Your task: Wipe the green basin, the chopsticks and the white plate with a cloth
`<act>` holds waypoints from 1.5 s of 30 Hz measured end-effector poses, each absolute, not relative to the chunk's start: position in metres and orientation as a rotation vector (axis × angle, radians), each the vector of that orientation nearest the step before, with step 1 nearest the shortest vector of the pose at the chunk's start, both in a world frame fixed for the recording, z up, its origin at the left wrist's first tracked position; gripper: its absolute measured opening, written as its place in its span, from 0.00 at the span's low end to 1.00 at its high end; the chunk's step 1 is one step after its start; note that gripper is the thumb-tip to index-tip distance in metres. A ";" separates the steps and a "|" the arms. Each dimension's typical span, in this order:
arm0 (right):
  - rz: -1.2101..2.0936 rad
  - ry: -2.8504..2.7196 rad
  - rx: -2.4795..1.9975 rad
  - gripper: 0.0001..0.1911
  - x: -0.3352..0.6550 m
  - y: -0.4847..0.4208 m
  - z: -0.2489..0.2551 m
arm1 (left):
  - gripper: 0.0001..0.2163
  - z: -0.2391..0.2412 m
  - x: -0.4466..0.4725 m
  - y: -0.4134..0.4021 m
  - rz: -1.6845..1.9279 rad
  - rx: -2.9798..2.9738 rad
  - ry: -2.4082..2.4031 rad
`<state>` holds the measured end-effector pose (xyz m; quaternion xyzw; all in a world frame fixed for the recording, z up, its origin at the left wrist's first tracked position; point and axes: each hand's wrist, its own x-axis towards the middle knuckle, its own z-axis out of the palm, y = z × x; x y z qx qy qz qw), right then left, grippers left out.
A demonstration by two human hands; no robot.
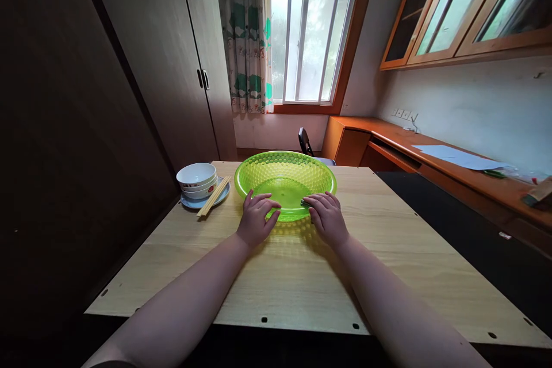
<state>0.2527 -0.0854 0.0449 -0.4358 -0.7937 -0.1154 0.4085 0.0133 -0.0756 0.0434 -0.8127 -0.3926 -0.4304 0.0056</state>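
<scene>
A translucent green plastic basin point(284, 158) with a dimpled wall stands upright on the wooden table. At its near rim on the left is my left hand point(257, 218), fingers curved over the edge and thumb on the near side. My right hand point(328, 217) grips the same rim further right, its thumb below and its fingers bent over the top. A small dark, shiny thing shows at the right fingertips, too small to name. Left of the basin, stacked white bowls point(196, 176) rest on a blue plate point(190, 202), and wooden chopsticks point(213, 198) lie across the plate's right edge.
The light wooden table point(297, 282) has dark holes along its edges. Dark wardrobe doors point(172, 63) stand close on the left. Beyond the table is a black chair point(305, 141). An orange-brown desk point(388, 132) with white papers point(457, 156) runs along the right wall.
</scene>
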 end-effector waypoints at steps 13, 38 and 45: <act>-0.281 -1.885 -1.138 0.16 0.264 -0.076 0.040 | 0.06 0.044 0.013 -0.075 -1.346 -2.536 -1.238; -0.286 -1.846 -1.110 0.16 0.268 -0.071 0.036 | 0.06 0.044 0.011 -0.073 -1.374 -2.526 -1.258; -0.263 -1.909 -1.059 0.15 0.263 -0.076 0.038 | 0.06 0.043 0.011 -0.074 -1.405 -2.477 -1.223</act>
